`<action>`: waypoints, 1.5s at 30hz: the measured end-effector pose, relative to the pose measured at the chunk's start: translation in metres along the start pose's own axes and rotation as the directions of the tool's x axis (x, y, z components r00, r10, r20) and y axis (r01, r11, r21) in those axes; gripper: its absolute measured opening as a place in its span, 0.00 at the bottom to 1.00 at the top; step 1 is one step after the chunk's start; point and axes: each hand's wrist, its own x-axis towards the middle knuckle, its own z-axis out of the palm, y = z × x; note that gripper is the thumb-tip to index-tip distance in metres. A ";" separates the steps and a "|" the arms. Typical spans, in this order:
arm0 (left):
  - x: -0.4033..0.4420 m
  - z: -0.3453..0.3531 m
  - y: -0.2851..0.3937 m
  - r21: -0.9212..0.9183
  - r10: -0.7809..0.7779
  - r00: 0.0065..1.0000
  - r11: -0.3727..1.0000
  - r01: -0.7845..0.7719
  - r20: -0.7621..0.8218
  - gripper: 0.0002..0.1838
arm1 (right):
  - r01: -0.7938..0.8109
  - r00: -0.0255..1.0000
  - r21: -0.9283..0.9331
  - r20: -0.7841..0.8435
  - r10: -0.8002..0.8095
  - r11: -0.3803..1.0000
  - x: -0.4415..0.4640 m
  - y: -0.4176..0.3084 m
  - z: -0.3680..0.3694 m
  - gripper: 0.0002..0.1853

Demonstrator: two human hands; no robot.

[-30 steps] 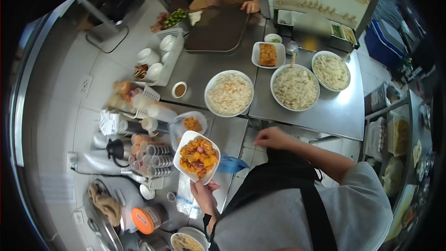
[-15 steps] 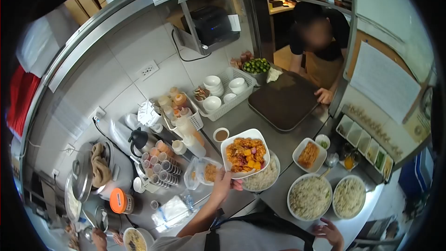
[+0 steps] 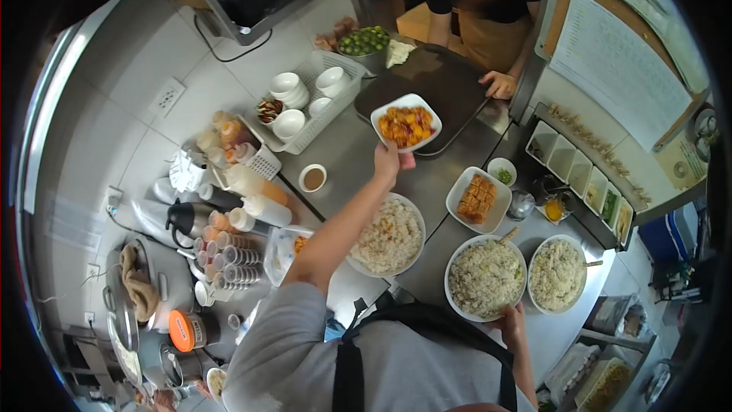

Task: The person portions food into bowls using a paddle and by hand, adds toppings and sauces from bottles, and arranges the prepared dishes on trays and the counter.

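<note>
My left hand (image 3: 390, 160) is closed on the near edge of a white square dish (image 3: 406, 123) of glazed orange food pieces, held out over the near part of a dark tray (image 3: 450, 80). Below my left forearm stands a bowl of rice (image 3: 387, 236). My right hand (image 3: 512, 322) is at the lower rim of another large rice bowl (image 3: 486, 276), its fingers closed at the edge and partly hidden. Right of it stands a third rice bowl (image 3: 557, 275). A white dish of sliced fried food (image 3: 478, 200) is just beyond.
Across the counter, a person's hand (image 3: 499, 84) rests by the tray's right edge. Sauce bottles (image 3: 263, 210), stacked sauce cups (image 3: 236, 263) and a white basket (image 3: 324, 114) of small bowls line the left. A condiment rack (image 3: 579, 172) stands right. Another person's hand (image 3: 163, 400) shows lower left.
My left hand has carried the dish forward, from above the rice bowl to over the dark tray. My right hand has moved up to the rice bowl's rim. The view has shifted.
</note>
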 end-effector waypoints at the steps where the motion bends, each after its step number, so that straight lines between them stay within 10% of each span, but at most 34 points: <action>1: 0.026 0.012 -0.004 -0.047 -0.025 0.999 0.999 0.024 -0.027 0.19 | -0.003 1.000 0.005 -0.018 0.003 1.000 -0.001 -0.002 0.002 0.26; 11: 0.206 0.065 -0.038 -0.278 -0.116 0.988 0.957 0.083 -0.106 0.19 | -0.150 0.932 0.063 -0.325 0.162 0.987 -0.061 -0.064 0.015 0.21; 17: 0.239 0.057 -0.037 -0.318 -0.242 0.944 0.897 0.306 0.226 0.33 | -0.115 0.951 -0.098 -0.300 0.080 0.989 -0.046 -0.157 0.051 0.24; 21: 0.150 0.016 0.019 0.038 -0.269 0.952 0.963 0.267 0.144 0.49 | 0.104 0.994 -0.118 -0.023 -0.107 0.988 0.053 -0.206 0.060 0.27; 25: 0.012 -0.061 0.033 0.614 0.045 0.985 0.777 -0.138 0.165 0.33 | 0.139 0.990 -0.143 0.057 -0.132 0.980 0.181 -0.257 0.122 0.05; 30: -0.166 -0.108 0.017 0.851 0.184 0.968 0.522 0.049 -0.169 0.29 | 0.044 0.974 0.069 0.220 -0.058 0.997 0.334 -0.263 0.182 0.24; 39: -0.235 -0.156 -0.041 0.263 -0.297 0.942 0.907 0.329 -0.154 0.30 | 0.130 0.978 0.266 0.126 -0.168 0.955 0.383 -0.232 0.232 0.25; 43: -0.234 -0.151 -0.027 0.164 -0.377 0.925 0.910 0.381 -0.055 0.33 | 0.060 0.951 0.351 0.264 -0.160 0.934 0.395 -0.226 0.234 0.27; 45: -0.240 -0.157 -0.039 0.179 -0.327 0.944 0.927 0.330 -0.047 0.34 | 0.042 0.769 0.428 0.563 -0.302 0.903 0.424 -0.211 0.212 0.29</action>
